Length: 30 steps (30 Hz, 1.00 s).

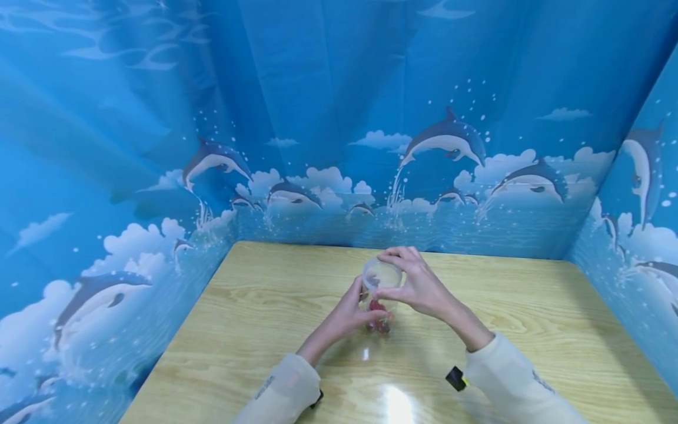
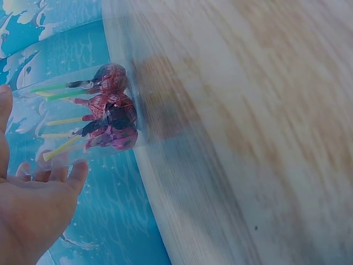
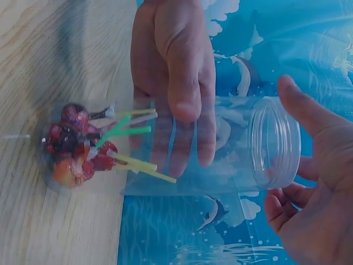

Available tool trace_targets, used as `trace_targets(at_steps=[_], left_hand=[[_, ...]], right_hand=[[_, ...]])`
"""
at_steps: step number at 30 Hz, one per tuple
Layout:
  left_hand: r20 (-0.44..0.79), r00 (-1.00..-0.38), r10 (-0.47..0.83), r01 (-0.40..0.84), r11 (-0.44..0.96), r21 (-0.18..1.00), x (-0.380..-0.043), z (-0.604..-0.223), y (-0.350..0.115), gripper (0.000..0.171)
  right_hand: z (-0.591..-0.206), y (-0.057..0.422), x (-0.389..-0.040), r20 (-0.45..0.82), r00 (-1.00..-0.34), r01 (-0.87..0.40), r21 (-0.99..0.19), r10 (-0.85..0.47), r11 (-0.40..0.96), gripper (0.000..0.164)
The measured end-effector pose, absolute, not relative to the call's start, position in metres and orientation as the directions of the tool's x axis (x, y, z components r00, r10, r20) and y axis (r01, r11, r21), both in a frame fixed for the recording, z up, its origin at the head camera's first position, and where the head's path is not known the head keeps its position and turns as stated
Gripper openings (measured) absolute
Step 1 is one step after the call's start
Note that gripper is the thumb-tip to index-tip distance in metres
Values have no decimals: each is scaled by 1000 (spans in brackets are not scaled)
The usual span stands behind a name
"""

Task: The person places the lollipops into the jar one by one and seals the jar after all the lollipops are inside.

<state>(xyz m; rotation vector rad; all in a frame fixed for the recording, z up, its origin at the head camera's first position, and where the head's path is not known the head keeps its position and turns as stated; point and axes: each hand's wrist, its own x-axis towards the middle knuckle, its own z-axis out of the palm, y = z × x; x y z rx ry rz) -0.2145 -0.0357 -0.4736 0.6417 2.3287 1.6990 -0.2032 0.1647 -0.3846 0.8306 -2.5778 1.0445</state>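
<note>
A clear cylindrical plastic jar point(image 3: 231, 171) stands upright on the table. Several wrapped lollipops point(image 3: 71, 146) with green, yellow and pale sticks lie at its bottom, heads down; their dark red and pink wrappers show in the left wrist view. My left hand point(image 1: 349, 312) holds the jar's body from the left side, thumb at the front and fingers behind. At the top, my right hand point(image 1: 421, 285) grips the clear round lid point(image 3: 281, 143) by its rim, thumb and fingers on opposite sides. The lid sits on the jar's mouth.
The jar stands on a light wood-grain table point(image 1: 254, 306). Behind and at both sides hang blue curtains point(image 1: 328, 118) printed with dolphins and clouds. A black tab point(image 1: 455, 378) hangs by the right sleeve point(image 1: 514, 377). Light glares off the table's near part.
</note>
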Motion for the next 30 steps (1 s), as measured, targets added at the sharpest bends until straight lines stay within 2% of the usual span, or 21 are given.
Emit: trace_targets(at_steps=[10, 18, 22, 30], left_hand=[[103, -890, 444, 233, 248, 940, -213, -473, -33, 93], [89, -895, 436, 215, 249, 944, -211, -472, -36, 94], [82, -895, 439, 207, 247, 947, -211, -472, -37, 91], [83, -895, 438, 217, 266, 939, -210, -472, -35, 95]], right_hand=[[-389, 173, -205, 396, -791, -608, -592, -466, 529, 62], [-395, 155, -196, 404, -880, -470, -662, -250, 584, 70], [-399, 146, -192, 406, -902, -406, -680, -147, 611, 74], [-401, 144, -184, 404, -910, -366, -683, -90, 632, 89]])
